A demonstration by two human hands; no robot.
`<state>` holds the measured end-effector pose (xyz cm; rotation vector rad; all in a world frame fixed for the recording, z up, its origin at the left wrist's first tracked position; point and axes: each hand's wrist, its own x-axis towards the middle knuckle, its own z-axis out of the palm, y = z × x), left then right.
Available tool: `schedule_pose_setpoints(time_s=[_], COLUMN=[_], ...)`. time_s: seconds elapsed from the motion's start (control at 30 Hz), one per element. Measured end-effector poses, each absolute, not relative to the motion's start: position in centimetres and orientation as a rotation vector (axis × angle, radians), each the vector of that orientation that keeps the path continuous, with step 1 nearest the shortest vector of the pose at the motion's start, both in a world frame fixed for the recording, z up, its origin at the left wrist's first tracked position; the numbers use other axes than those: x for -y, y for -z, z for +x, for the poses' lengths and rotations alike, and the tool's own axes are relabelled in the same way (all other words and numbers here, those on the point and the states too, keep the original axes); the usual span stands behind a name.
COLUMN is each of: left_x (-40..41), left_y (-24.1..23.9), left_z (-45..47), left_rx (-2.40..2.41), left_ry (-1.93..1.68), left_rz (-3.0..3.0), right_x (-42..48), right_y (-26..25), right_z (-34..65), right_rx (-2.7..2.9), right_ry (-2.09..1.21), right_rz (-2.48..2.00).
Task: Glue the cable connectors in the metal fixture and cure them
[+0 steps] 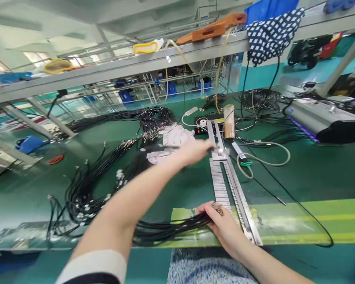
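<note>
Nearest me, limp black cables (165, 230) trail left across the green bench; light and floppy, best pinched by their ends. Farther off, my left hand (195, 152) touches the metal fixture (225, 173), grip blurred beyond telling, while my right hand (225, 225) closes on the cable ends at the fixture's near end.

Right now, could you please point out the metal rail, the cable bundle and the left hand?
metal rail (235, 189), head view, middle of the slotted strip.
cable bundle (171, 228), head view, strands just left of the right hand.
left hand (195, 152), head view, back of the blurred hand.

Polka-dot cloth (272, 33) on overhead shelf (112, 71), orange tool (213, 28), grey machine (322, 116), red ring (56, 159)
</note>
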<state>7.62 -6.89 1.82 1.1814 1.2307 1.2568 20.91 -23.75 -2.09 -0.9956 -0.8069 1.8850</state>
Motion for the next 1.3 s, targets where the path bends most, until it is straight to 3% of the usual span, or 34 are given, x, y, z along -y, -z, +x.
schedule_pose_setpoints(time_s=[0.2,0.33,0.47,0.57,0.8,1.3], left_x=[9.2,9.8,8.2,6.3,5.0,5.7], left_y=[3.3,2.8,1.5,1.8,2.1,2.5], left_z=[10.2,9.2,7.3,6.4,6.4,7.6], left_rx=[-1.113,-1.014,-1.069,-1.140,-1.089,-1.480], left_ry=[-0.934,-0.822,-0.590,-0.445,-0.192,-0.112], left_rz=[1.587,1.778,2.135,2.198,2.247,2.473], right_x=[22.8,21.1,17.7,14.1,7.6,7.8], right_y=[2.6,1.9,-0.4,-1.2,2.5,5.2], right_z=[24.1,26.8,29.9,30.4,29.2,30.2], right_rx=[1.148,1.285,1.591,1.701,1.944,1.942], right_ry=[-1.718,-1.761,-1.272,-1.207,-0.591,-0.476], right_rz=[-1.210,-1.174,-1.330,-1.321,-1.355,-1.317])
